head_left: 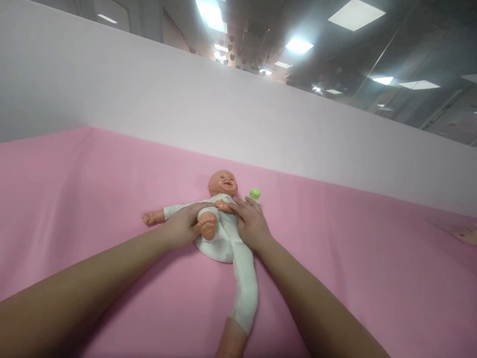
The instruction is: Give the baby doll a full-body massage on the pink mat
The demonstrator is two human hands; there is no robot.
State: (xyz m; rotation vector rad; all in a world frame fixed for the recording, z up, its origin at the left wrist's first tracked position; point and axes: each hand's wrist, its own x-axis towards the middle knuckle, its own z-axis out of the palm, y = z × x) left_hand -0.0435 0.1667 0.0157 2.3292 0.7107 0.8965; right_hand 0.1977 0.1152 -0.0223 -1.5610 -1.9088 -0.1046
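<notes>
Pressing our left hand (pixel 184 226) and right hand (pixel 251 223), fingers curled flat on it, we hold the plastic baby doll in white cloth suit (pixel 223 223) mid-sheet on the pink sheet (pixel 93 199); grip gently, evenly.

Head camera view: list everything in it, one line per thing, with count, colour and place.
baby doll: one, tan skin, white suit, lying on its back mid-sheet, one leg raised, the other stretched toward the camera.
green-capped object: one, green cap, beside the doll's head, mostly hidden behind the right hand.
pink sheet: one, pink, covering the surface under the doll.
backdrop: one, pale white, standing behind the sheet.
ceiling lights: several, white, overhead.
another person's part: one, at the right edge, too cropped to tell.
left hand: one, bare, on the doll's body by the raised leg.
right hand: one, bare, on the doll's chest and side.
</notes>
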